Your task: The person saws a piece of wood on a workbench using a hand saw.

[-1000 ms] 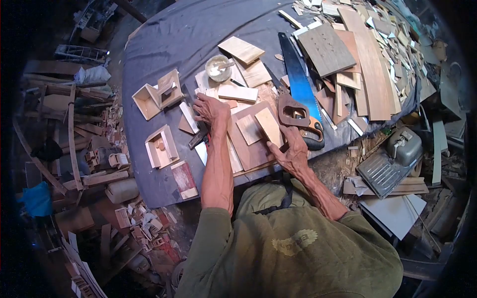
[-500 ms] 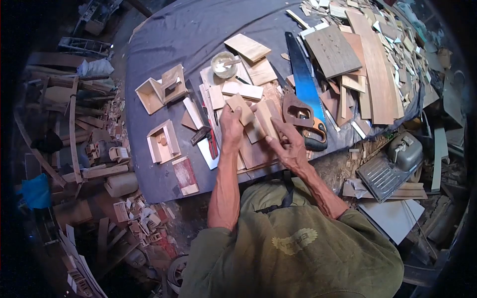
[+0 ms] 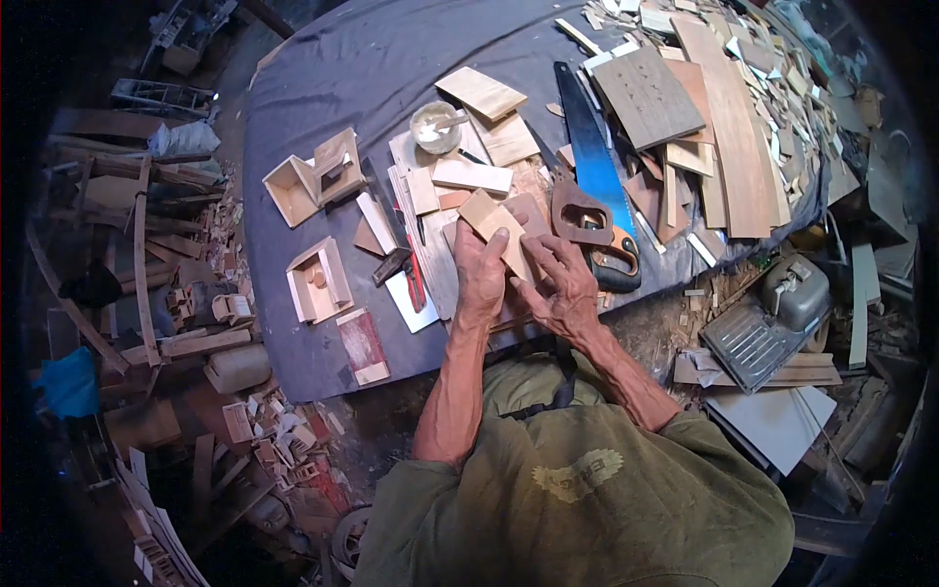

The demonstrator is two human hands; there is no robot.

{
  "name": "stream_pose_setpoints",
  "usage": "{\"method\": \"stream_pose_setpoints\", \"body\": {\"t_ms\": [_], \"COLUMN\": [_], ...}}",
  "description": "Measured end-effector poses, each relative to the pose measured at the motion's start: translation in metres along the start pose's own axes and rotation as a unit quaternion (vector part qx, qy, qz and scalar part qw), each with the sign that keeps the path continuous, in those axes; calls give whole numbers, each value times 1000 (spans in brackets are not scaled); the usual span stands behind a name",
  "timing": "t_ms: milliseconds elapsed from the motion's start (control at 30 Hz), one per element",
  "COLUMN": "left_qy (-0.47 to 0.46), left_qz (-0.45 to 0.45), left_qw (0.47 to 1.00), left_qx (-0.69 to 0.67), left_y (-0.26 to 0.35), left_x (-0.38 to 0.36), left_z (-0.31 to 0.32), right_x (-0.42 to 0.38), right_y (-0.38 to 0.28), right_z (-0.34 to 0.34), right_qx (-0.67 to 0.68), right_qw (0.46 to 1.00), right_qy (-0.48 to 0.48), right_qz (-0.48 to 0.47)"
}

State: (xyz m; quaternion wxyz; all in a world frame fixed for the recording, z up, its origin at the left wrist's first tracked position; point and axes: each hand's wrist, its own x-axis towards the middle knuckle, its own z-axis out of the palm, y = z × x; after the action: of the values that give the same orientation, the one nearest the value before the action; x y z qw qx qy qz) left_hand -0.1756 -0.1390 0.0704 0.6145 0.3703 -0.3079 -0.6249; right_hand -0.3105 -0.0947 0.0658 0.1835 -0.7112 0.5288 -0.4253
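Observation:
My left hand (image 3: 482, 279) is closed around a small light wooden block (image 3: 485, 215), its thumb pressed on the top face. Close against it on the right, my right hand (image 3: 569, 293) has curled fingers at the lower right edge of the wood. A darker brown board (image 3: 528, 207) shows behind the pieces, partly hidden by my fingers. Just beyond my right hand lies a handsaw with a brown wooden handle (image 3: 581, 211). Left of my left hand are a red-handled tool (image 3: 415, 284) and a hammer (image 3: 392, 265).
A pot of white paste (image 3: 437, 127) holds a stick. Small wooden boxes (image 3: 319, 280) stand at the left of the cloth-covered table (image 3: 323, 78). A blue saw blade (image 3: 592, 157), a grey-brown board (image 3: 648, 98) and heaped offcuts occupy the right. A metal sink (image 3: 751, 338) lies below the table.
My hands have come closer together. The light block in my left hand has shifted right and now lies over the wood by my right hand. My right hand has turned inward.

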Motion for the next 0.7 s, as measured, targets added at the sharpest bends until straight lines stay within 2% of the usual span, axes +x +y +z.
{"method": "stream_pose_setpoints", "body": {"t_ms": [200,500,700], "left_qy": [-3,18,-2], "left_qz": [6,-4,-7], "left_qw": [998,997,996], "left_qx": [67,78,91], "left_y": [1,0,-12], "left_x": [-6,-9,-10], "left_z": [5,6,-2], "right_x": [-4,-9,-8], "right_y": [-1,4,3], "right_z": [-2,4,3], "right_qx": [9,17,15], "right_qw": [1000,1000,999], "right_qy": [7,20,29], "right_qz": [6,-10,-16]}}
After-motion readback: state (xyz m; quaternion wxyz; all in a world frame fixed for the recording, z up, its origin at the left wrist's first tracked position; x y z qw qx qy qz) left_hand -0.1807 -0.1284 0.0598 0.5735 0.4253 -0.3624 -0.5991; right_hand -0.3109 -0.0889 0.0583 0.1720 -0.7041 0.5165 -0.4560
